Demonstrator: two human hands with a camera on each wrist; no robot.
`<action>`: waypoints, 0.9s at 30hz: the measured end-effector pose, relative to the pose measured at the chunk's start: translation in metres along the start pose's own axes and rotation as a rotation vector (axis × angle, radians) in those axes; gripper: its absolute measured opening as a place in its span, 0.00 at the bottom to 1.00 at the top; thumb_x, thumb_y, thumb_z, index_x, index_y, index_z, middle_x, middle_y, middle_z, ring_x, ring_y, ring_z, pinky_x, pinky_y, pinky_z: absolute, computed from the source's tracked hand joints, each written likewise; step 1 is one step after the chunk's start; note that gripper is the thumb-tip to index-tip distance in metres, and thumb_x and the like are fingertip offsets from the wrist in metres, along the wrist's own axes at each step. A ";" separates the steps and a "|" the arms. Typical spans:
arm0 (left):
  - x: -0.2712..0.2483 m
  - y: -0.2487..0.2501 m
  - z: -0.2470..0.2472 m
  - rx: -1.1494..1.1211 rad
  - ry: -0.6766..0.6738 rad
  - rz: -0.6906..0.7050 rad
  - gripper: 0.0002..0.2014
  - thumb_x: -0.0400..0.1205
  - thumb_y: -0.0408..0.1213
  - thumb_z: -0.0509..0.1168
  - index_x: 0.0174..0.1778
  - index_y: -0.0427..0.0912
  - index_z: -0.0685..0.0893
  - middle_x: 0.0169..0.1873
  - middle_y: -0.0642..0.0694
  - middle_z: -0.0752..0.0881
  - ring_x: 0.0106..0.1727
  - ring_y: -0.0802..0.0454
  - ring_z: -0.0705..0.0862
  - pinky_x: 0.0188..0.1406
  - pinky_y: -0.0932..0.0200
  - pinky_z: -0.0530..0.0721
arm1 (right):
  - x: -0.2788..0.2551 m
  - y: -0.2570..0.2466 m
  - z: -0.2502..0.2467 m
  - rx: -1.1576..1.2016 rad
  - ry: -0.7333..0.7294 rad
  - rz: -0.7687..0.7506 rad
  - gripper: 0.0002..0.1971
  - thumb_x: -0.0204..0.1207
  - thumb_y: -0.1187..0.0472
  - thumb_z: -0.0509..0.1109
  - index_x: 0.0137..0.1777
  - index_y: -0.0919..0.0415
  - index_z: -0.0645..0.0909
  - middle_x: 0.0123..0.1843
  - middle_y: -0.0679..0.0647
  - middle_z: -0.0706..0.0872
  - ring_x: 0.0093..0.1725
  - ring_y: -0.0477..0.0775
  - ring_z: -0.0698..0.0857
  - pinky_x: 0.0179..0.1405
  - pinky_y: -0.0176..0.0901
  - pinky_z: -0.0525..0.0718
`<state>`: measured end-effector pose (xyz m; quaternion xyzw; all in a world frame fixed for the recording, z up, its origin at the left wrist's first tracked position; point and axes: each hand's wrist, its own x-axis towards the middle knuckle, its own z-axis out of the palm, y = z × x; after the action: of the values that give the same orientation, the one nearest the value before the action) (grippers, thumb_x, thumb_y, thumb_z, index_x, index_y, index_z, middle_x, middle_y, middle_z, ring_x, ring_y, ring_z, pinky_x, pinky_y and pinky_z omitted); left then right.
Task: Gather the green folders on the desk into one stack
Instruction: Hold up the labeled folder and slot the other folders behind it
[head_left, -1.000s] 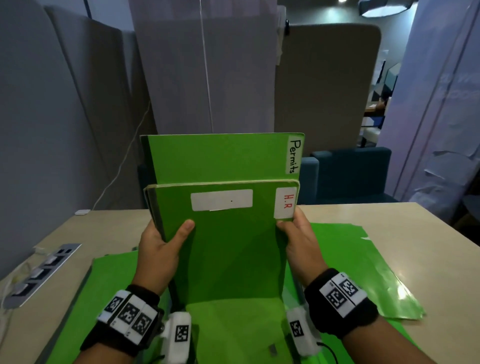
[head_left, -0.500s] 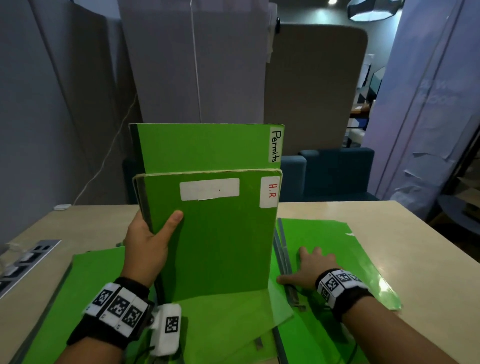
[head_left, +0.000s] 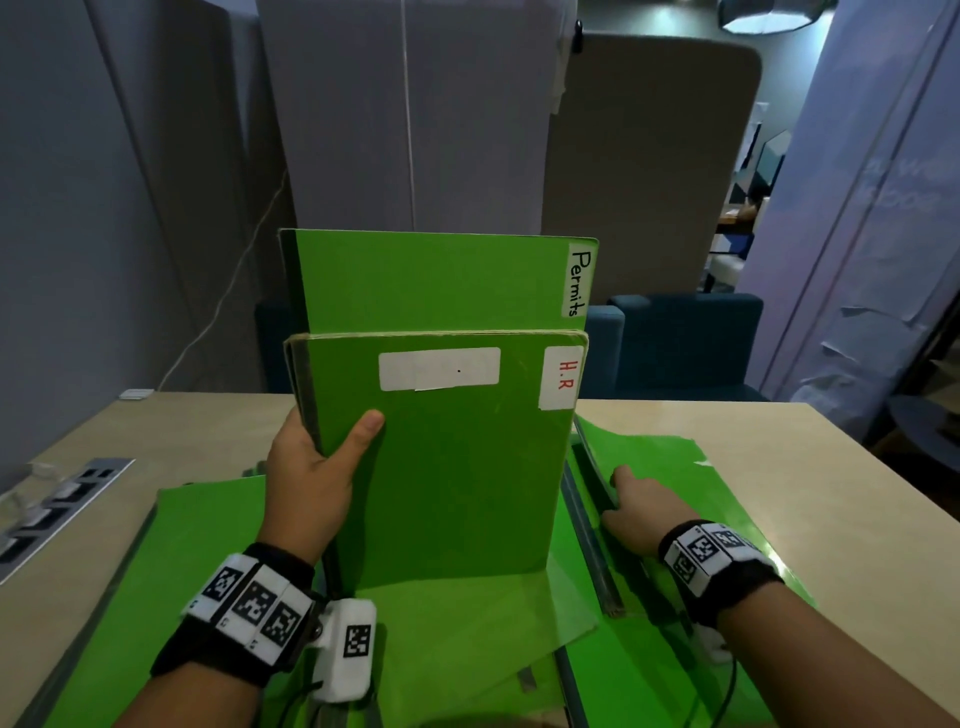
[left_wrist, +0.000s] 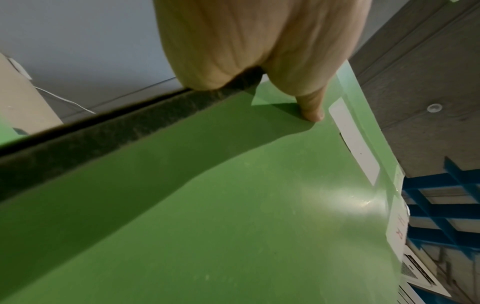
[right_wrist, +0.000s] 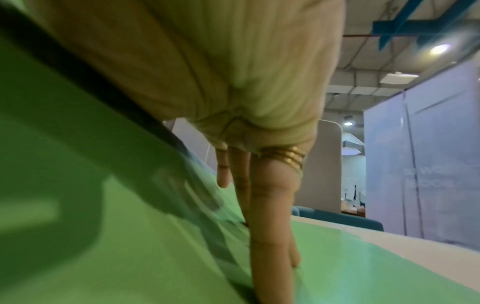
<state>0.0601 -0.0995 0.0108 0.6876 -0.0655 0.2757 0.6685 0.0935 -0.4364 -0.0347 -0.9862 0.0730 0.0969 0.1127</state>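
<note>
Green folders (head_left: 441, 467) upright in left hand (head_left: 311, 478)'s grip; right hand (head_left: 636, 514) flat on desk folder (head_left: 727, 519).

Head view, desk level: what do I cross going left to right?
Power strip → flat green folder → left hand → upright H.R folder → right hand → bare desk.

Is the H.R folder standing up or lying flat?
Standing up: the H.R folder is on its bottom edge, gripped by the left hand.
</note>
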 end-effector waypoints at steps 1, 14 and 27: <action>0.000 0.000 0.000 -0.001 -0.002 0.000 0.15 0.83 0.36 0.71 0.65 0.48 0.83 0.52 0.57 0.91 0.52 0.66 0.91 0.43 0.71 0.88 | -0.004 0.003 -0.005 0.033 0.019 -0.001 0.17 0.86 0.59 0.64 0.72 0.62 0.71 0.47 0.52 0.80 0.46 0.56 0.85 0.40 0.44 0.81; 0.006 -0.004 0.004 0.062 0.046 0.018 0.19 0.79 0.44 0.73 0.66 0.46 0.84 0.53 0.56 0.91 0.52 0.68 0.90 0.46 0.70 0.89 | -0.115 -0.011 -0.009 0.737 0.728 -0.290 0.25 0.84 0.73 0.68 0.79 0.55 0.76 0.51 0.51 0.92 0.36 0.41 0.91 0.27 0.22 0.82; 0.010 -0.004 0.005 0.075 0.045 -0.049 0.15 0.82 0.39 0.73 0.64 0.51 0.83 0.53 0.55 0.92 0.53 0.64 0.91 0.48 0.64 0.90 | -0.137 -0.089 0.053 0.667 0.681 -0.660 0.34 0.73 0.63 0.76 0.82 0.62 0.76 0.47 0.52 0.94 0.27 0.37 0.87 0.22 0.29 0.87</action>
<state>0.0720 -0.1015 0.0119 0.7072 -0.0231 0.2771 0.6501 -0.0340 -0.3216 -0.0385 -0.8435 -0.1798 -0.2944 0.4118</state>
